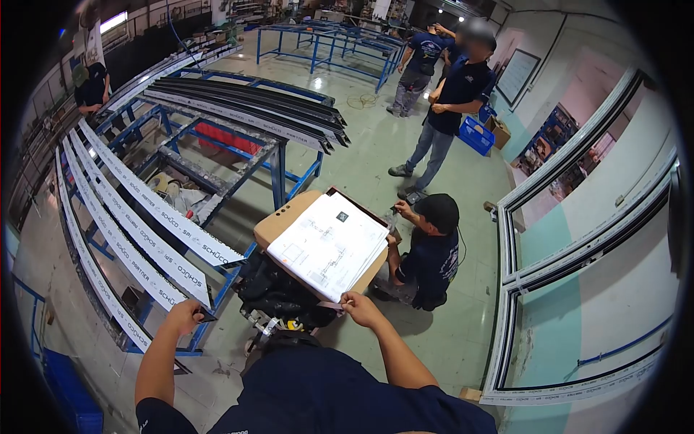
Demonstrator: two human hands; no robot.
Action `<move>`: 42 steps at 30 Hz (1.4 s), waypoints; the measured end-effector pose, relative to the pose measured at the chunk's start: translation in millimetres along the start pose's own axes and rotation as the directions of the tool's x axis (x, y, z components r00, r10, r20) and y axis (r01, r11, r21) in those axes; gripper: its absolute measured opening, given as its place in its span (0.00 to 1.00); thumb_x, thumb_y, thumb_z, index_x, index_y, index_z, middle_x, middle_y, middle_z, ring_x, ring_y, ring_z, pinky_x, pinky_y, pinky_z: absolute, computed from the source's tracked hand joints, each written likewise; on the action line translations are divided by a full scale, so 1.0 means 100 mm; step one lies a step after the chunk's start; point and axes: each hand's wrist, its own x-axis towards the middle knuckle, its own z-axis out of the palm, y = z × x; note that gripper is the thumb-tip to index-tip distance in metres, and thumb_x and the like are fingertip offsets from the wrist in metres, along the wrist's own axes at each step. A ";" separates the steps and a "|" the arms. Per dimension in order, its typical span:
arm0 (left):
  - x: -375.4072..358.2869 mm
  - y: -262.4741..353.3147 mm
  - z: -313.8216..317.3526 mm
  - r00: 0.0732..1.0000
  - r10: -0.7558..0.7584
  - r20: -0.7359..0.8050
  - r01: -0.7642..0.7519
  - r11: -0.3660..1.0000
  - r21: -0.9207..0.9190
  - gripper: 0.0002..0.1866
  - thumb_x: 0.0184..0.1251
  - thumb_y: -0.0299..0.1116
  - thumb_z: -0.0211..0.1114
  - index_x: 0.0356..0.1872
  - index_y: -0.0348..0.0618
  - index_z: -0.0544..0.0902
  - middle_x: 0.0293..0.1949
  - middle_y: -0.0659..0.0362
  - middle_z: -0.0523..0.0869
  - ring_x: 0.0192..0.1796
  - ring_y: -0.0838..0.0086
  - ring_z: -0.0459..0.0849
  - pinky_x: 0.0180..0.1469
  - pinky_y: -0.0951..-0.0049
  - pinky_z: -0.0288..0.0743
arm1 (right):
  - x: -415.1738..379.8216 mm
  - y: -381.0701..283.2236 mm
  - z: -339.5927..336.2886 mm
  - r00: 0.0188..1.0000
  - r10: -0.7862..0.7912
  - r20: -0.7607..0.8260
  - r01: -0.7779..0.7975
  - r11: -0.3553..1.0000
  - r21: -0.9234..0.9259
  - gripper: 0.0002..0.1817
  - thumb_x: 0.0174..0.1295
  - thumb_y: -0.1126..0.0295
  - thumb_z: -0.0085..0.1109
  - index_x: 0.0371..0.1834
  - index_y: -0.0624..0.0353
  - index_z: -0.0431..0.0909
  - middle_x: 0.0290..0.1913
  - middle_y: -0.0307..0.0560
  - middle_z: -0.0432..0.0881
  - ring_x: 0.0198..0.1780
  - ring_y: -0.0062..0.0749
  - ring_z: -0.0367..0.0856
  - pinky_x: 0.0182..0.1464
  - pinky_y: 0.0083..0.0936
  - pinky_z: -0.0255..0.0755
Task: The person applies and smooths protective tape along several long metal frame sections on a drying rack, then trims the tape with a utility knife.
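Note:
My left hand is closed at the near end of a long white-filmed metal profile, its fingers curled at the dark cut tip. My right hand is pinched at the near corner of a stack of printed drawings. A thin pale strip runs left from those fingers; what it is I cannot make out. The drawings lie on a brown board, above a cart loaded with dark items.
Several dark profiles lie on a blue steel rack. A co-worker in a cap crouches right of the drawings; another person stands behind. A large window frame stands along the right. A blue crate sits by the wall.

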 end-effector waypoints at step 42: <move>0.27 -0.41 -0.06 0.918 -0.188 0.350 0.297 0.909 -0.293 0.15 0.42 0.30 0.82 0.28 0.41 0.82 0.24 0.62 0.84 0.26 0.78 0.79 0.31 0.73 0.74 | -0.05 -0.05 0.07 0.996 -0.090 -0.001 0.090 0.995 0.049 0.04 0.66 0.73 0.57 0.41 0.60 0.76 0.29 0.36 0.74 0.30 0.20 0.70 0.36 0.21 0.69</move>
